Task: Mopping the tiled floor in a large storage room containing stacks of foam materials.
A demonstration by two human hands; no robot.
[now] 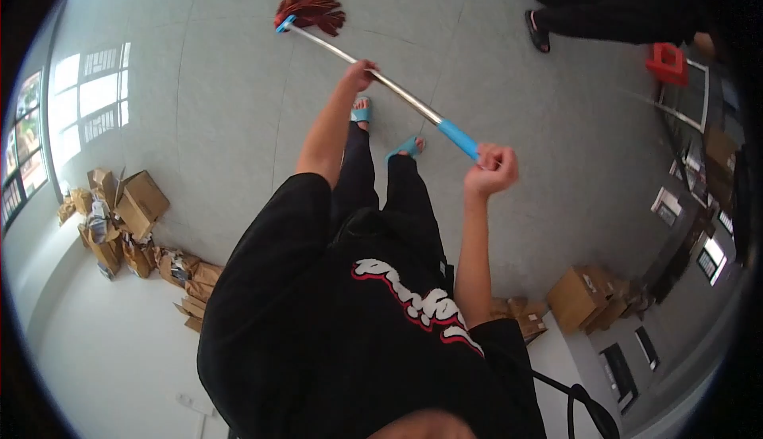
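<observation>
A mop with a metal pole point(411, 100) runs slantwise across the floor in front of me. My left hand point(361, 75) grips the pole partway down. Around the top end of the blue handle sleeve point(458, 138) my right hand point(492, 168) is closed. The dark red mop head point(313, 9) lies spread on the grey tiled floor point(238, 93), joined to the pole by a blue connector point(286, 23). Its strands fan out towards the right. My feet, in light blue slippers point(361, 111), stand below the pole.
Another person's legs in black trousers point(602, 13) stand at the upper right, near a red plastic stool point(667, 63). Cardboard boxes point(143, 202) and paper packaging line the white wall on the left. More boxes point(578, 299) sit behind me at the lower right.
</observation>
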